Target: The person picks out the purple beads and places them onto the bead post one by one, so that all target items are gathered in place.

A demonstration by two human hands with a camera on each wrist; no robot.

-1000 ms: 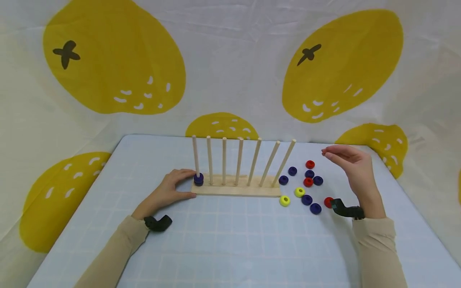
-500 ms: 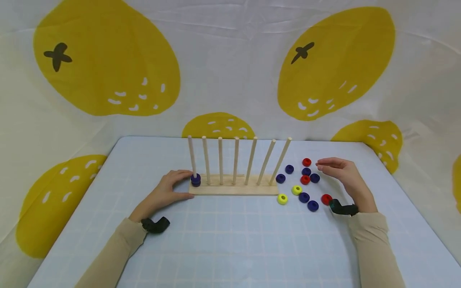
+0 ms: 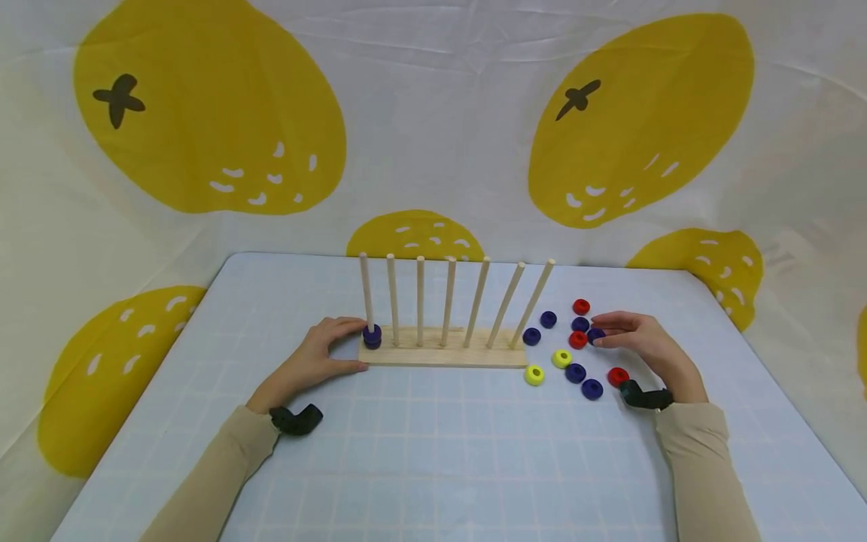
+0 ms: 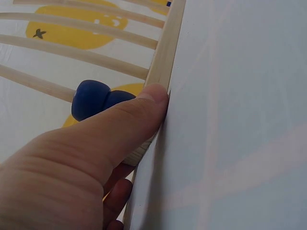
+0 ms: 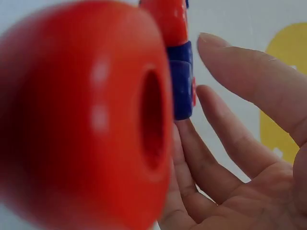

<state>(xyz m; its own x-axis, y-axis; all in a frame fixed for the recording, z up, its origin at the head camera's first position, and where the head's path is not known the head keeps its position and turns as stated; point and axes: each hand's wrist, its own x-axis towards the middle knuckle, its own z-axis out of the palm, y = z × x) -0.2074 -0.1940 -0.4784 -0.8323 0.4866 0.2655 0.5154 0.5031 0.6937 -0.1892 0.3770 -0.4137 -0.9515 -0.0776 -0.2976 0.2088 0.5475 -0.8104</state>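
Blue bead (image 3: 596, 336) crowded at left by red bead (image 3: 578, 340), blue neighbour (image 3: 579, 324)

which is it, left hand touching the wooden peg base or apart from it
Touching. The left wrist view shows it: the thumb of the left hand lies against the front side of the wooden peg base near one end, with no gap.

Head camera: positioned above the near side of the table (image 3: 420, 452), facing forward and down; takes in the left hand (image 3: 308, 365), right hand (image 3: 640, 346), peg rack (image 3: 440, 357) and backing cloth (image 3: 433, 113). Left wrist camera: close range, rolled sideways, facing along the peg rack's front edge. Right wrist camera: low, extremely near a red bead (image 5: 91, 120), facing the right hand. Shared coverage: head and left wrist, left hand and peg rack; head and right wrist, right hand and loose beads (image 3: 576, 373).
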